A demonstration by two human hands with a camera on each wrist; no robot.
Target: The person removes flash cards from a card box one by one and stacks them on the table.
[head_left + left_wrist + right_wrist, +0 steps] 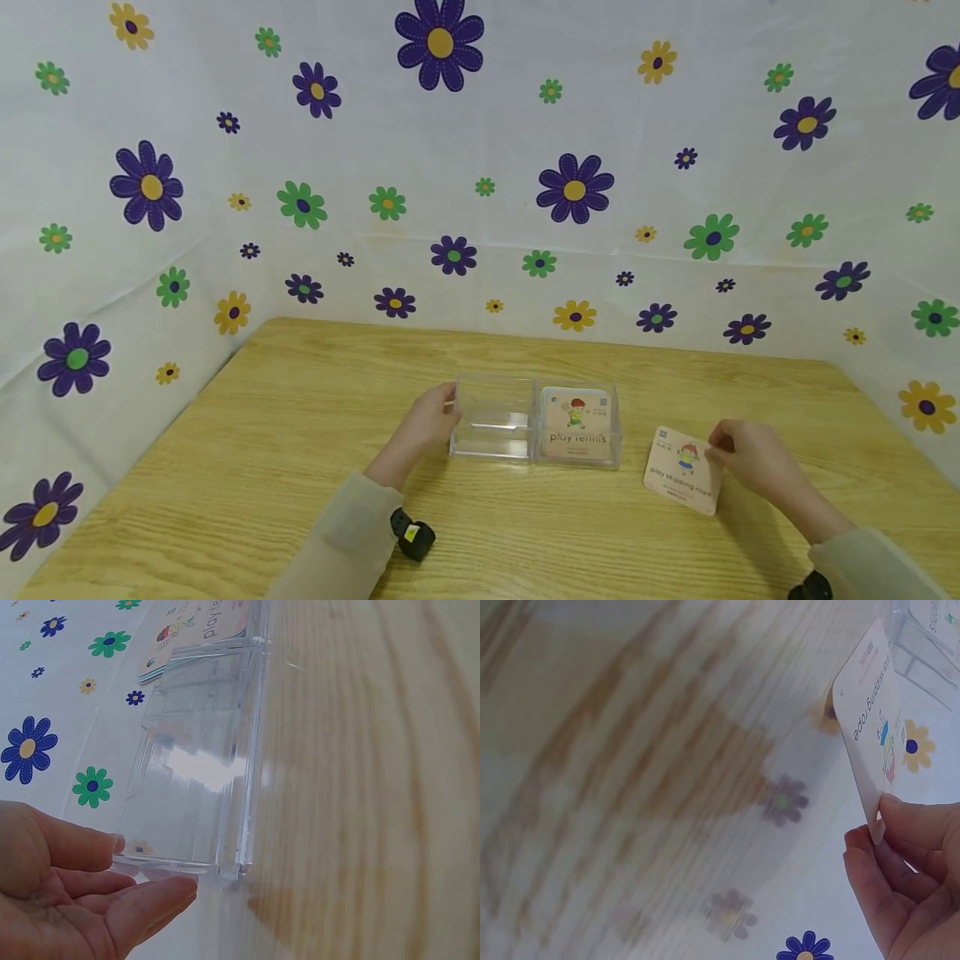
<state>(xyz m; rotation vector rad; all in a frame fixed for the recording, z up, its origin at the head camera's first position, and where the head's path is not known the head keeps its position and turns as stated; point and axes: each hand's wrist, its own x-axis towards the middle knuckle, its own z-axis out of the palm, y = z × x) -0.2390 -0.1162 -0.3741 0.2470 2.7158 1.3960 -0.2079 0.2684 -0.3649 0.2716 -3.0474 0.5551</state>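
Observation:
A clear plastic card box (492, 442) with two compartments stands on the table. Several cards fill its right compartment, a "play tennis" card (575, 425) on top; the left compartment holds none. At the box's left end, my left hand (427, 423) grips the end wall, its thumb (161, 904) outside and a fingertip at the far corner. Right of the box, my right hand (761, 462) pinches a "play skipping rope" card (678, 477) by its right edge, between thumb and fingers. In the right wrist view the card (866, 712) tilts above the tabletop, printed face showing.
The wood-grain table (300, 400) runs back to a white cloth (495, 125) printed with purple, green and yellow flowers, which also hangs at both sides. A black strap-on device (412, 535) sits at the left wrist, another (812, 586) at the right.

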